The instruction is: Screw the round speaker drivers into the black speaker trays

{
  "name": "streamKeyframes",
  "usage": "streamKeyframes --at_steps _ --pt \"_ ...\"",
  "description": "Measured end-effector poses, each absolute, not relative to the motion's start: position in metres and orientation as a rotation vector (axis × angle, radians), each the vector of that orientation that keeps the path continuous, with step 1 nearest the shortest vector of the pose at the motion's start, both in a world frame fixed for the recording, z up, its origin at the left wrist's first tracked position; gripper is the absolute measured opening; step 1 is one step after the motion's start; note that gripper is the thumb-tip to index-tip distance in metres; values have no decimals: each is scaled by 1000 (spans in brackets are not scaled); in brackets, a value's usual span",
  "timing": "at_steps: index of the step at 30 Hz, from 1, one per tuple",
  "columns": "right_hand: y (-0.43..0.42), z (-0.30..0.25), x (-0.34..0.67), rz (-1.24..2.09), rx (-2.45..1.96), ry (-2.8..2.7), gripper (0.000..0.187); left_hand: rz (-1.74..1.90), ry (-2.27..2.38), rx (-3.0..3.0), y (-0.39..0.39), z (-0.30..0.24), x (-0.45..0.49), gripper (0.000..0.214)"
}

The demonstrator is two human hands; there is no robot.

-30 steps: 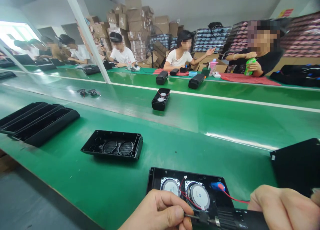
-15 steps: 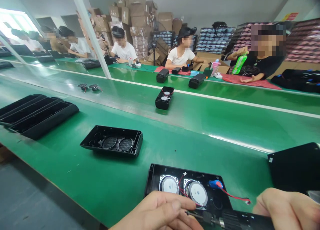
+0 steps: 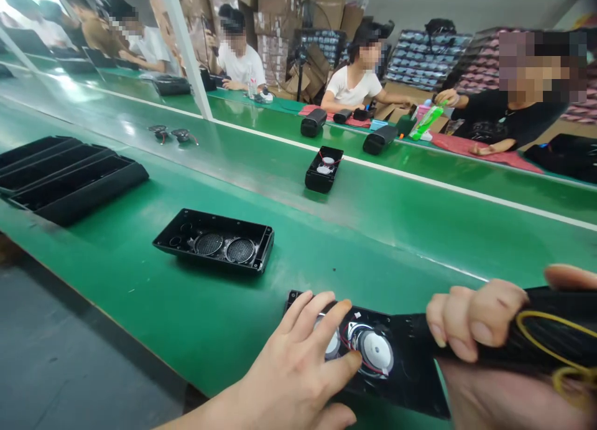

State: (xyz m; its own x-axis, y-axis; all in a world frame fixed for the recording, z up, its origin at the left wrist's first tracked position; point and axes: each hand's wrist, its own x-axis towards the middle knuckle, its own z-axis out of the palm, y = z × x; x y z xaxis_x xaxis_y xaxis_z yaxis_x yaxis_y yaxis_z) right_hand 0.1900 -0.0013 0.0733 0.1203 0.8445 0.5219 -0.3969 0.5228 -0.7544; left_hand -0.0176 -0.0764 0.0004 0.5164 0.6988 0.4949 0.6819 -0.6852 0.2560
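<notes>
A black speaker housing (image 3: 410, 380) lies in front of me with two round speaker drivers in it. My left hand (image 3: 303, 361) rests over its left part, fingers spread, partly covering the left driver (image 3: 333, 343). The right driver (image 3: 377, 350) shows fully, with thin red wires (image 3: 346, 336) between the two. My right hand (image 3: 480, 321) is wrapped round a black electric screwdriver (image 3: 541, 330) with a yellow cord loop (image 3: 555, 340). The tool's front end reaches over the housing's upper right, beside the right driver; its tip is hard to make out.
Another black housing (image 3: 214, 243) with two mesh grilles lies to the left, and several empty housings (image 3: 79, 181) sit beyond it. Across the green bench are two loose drivers (image 3: 181, 135), a fitted housing (image 3: 324, 168) and a slanted white post (image 3: 186, 50). Several people sit opposite.
My left hand has left the screwdriver's tip and spread over the housing. My right hand has raised the screwdriver over the housing. Opposite, a person's green bottle has tilted and moved left.
</notes>
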Motion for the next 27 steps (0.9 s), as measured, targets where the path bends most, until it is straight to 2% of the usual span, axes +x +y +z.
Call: streamKeyframes --at_steps 4,7,10,16,22,27 --pt "9 62 189 969 -466 -1190 53 593 1174 2763 -72 5 -14 77" --pt "9 54 193 1027 -472 -1168 60 462 1201 2763 -68 10 -14 79" --pt "7 53 191 1049 -537 -1135 58 377 1222 2763 -65 13 -14 78" --pt "7 52 186 1025 -562 -1107 58 365 1237 2801 -65 13 -13 70" --pt "12 48 191 1068 -564 -1116 59 371 1257 2822 -67 10 -12 72" --pt "15 42 196 1081 -554 -1131 68 361 1265 2820 -66 10 -12 71"
